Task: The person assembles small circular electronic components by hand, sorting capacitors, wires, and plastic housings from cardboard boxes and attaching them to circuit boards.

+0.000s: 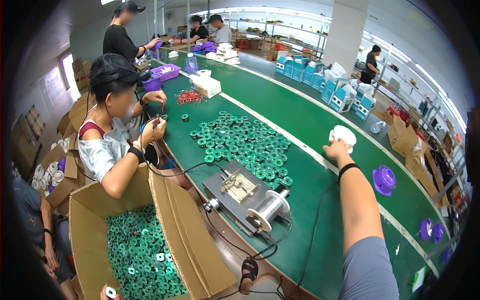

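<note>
My right hand [337, 149] reaches far out over the green belt, its fingers closed on the edge of a white rounded plastic part [344, 136]. At the lower left edge, only the fingertips of my left hand [104, 294] show. They pinch a small round green coil [111, 291] with a white centre and a thin wire, beside an open cardboard box [187, 235]. Many similar green coils [140, 250] fill that box. Another pile of green coils [245, 145] covers the middle of the table.
A soldering machine [235, 192] with a solder wire spool [270, 210] and trailing cables stands before me. To the left, a co-worker [112, 135] handles a red wire beside red wires [191, 96]. Purple parts [384, 180] lie along the belt, with blue boxes [327, 90] beyond.
</note>
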Action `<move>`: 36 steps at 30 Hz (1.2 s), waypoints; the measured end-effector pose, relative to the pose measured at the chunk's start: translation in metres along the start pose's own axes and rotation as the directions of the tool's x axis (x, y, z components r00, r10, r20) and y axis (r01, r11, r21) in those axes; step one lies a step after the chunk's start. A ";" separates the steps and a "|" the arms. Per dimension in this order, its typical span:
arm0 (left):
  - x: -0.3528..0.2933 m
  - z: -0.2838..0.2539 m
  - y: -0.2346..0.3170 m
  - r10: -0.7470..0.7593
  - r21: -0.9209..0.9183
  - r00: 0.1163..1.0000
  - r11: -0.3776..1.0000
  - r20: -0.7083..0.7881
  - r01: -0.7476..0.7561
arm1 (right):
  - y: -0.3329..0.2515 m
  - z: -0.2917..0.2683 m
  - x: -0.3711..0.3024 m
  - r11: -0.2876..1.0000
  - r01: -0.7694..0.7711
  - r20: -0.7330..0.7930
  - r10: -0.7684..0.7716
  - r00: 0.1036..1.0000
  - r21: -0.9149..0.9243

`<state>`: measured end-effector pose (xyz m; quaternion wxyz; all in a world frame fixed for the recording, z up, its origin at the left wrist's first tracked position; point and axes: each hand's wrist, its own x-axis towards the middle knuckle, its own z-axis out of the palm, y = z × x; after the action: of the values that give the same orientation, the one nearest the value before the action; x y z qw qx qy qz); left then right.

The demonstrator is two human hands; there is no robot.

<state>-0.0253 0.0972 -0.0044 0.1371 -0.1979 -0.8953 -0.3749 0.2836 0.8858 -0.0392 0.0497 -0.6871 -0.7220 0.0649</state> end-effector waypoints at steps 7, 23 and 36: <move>0.006 0.008 -0.003 0.070 -0.011 0.997 0.997 0.033 -0.070 | 0.007 -0.030 -0.014 0.990 0.062 -0.029 -0.066 0.997 -0.124; 0.006 -0.006 -0.012 0.075 -0.127 0.996 0.990 0.051 -0.068 | -0.208 -0.102 -0.169 0.815 0.465 0.188 -0.546 0.816 0.346; -0.001 -0.026 -0.020 0.156 -0.282 0.964 0.955 0.214 -0.092 | -0.143 -0.155 -0.241 0.708 0.541 0.057 -0.629 0.775 0.453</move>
<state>-0.0312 0.0650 0.0006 0.0257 -0.3136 -0.8314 -0.4580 0.1796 0.6418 0.1415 0.1359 -0.3838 -0.8734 0.2672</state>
